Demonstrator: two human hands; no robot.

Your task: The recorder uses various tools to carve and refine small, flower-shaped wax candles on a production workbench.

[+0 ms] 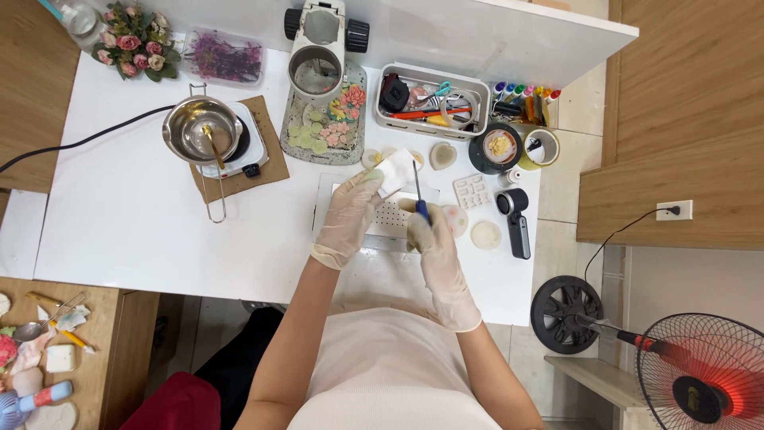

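Observation:
Both hands wear thin pale gloves. My left hand (348, 216) pinches a white tissue (394, 172) held up over the table. My right hand (434, 243) grips a thin metal tool with a blue handle (419, 193), its tip pointing up against the tissue. Under both hands lies a white perforated plate (388, 216) on a clear mat. Round pale wax-like discs (485, 234) lie just right of my right hand.
A metal pot (199, 129) sits on a small white hot plate at the left, cord trailing left. A magnifier stands over a tray of small flowers (326, 119). A tool tray (430, 99), markers, cups and a black handheld device (516, 216) crowd the right. A fan (700, 382) stands on the floor.

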